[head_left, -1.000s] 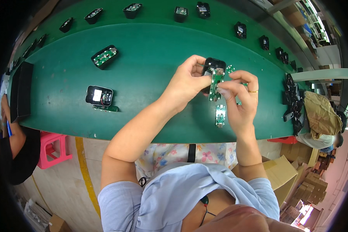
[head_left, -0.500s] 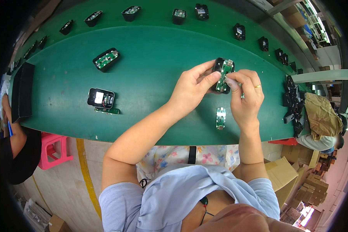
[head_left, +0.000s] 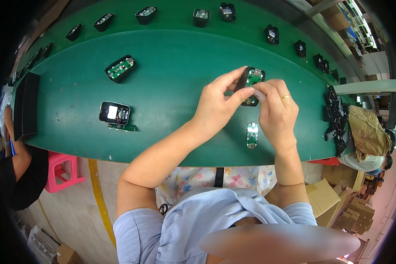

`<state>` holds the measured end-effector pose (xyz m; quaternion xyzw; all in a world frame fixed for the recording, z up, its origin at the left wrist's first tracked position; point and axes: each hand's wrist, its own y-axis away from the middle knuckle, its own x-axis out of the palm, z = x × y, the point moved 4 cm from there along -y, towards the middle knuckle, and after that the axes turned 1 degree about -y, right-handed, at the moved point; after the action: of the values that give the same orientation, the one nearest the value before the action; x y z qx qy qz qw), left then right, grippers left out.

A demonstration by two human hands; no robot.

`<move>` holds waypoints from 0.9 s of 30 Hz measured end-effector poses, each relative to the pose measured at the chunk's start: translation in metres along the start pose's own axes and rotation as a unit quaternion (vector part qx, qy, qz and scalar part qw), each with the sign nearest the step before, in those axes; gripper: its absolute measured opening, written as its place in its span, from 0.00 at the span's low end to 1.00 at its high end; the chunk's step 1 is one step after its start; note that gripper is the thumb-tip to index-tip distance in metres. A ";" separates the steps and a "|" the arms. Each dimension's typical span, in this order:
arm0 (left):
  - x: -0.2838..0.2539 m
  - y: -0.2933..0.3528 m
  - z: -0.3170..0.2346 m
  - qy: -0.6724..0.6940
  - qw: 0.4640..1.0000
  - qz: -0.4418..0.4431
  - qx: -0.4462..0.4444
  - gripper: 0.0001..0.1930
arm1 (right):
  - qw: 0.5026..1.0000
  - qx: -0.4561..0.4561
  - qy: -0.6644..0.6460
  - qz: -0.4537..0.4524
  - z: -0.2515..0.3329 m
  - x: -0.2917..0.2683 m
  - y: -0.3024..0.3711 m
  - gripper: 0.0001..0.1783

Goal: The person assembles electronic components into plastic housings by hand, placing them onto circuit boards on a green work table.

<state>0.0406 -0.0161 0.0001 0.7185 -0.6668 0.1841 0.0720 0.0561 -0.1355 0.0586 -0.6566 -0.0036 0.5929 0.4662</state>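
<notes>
My left hand (head_left: 220, 99) is closed round the side of a black plastic housing (head_left: 245, 79), its thumb over the front. A green circuit board (head_left: 254, 77) lies in the mouth of that housing, a metal port at its upper end. Thumb and fingertips of my right hand (head_left: 278, 105) are pinched together at the board's right edge, next to my left thumb. Whatever they pinch is hidden. Below my hands, a loose green circuit board (head_left: 251, 135) rests on the green table (head_left: 180, 57).
To the left stand a housing with a board (head_left: 121, 68) and an open housing (head_left: 114, 112) with a board beside it. More housings (head_left: 201, 17) line the far strip. A black box (head_left: 27, 105) is at the left end; black parts (head_left: 334, 116) pile up at the right.
My right hand has shifted slightly left, its fingertips closer to my left thumb. The held housing has turned a little, and its board has moved slightly. The loose board lies as before.
</notes>
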 end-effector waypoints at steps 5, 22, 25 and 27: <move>-0.005 -0.001 -0.003 0.009 0.999 -0.013 -0.039 0.16 | 0.959 0.132 -0.249 -0.031 -0.009 0.004 0.005 0.11; -0.013 -0.002 0.004 -0.143 0.988 -0.050 0.004 0.24 | 0.956 0.263 -0.054 0.120 -0.193 0.132 -0.113 0.17; -0.013 -0.001 0.002 -0.132 0.990 -0.046 -0.007 0.23 | 0.934 0.268 0.000 0.237 -0.201 0.151 -0.132 0.19; -0.014 0.000 -0.002 -0.128 0.990 -0.055 -0.020 0.21 | 0.934 0.242 0.077 0.251 -0.190 0.156 -0.151 0.22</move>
<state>0.0398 -0.0025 -0.0030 0.7702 -0.6335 0.0732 0.0108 0.3336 -0.0787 0.0048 -0.5470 0.3408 0.6214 0.4455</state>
